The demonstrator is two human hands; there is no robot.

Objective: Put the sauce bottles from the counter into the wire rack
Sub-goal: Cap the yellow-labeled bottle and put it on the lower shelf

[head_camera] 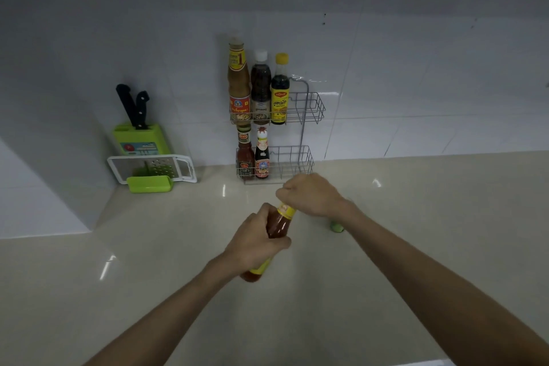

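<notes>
A red sauce bottle (278, 224) with yellow labels is held tilted above the counter. My left hand (255, 239) grips its body. My right hand (309, 194) is closed over its neck and cap, which are hidden. The two-tier wire rack (309, 107) stands against the tiled wall. Its upper tier holds three bottles: a tan one (238, 83), a dark one with a white cap (260, 88), and a dark one with a yellow cap (279, 89). On the lower tier are a red bottle (245, 154) and a dark bottle (262, 154). The right side of both tiers is free.
A green knife block (139, 137) with black-handled knives stands in the left corner, with a white grater (154, 168) and a green piece (150, 184) in front. A small green object (337, 227) lies on the beige counter (416, 217), partly hidden behind my right wrist.
</notes>
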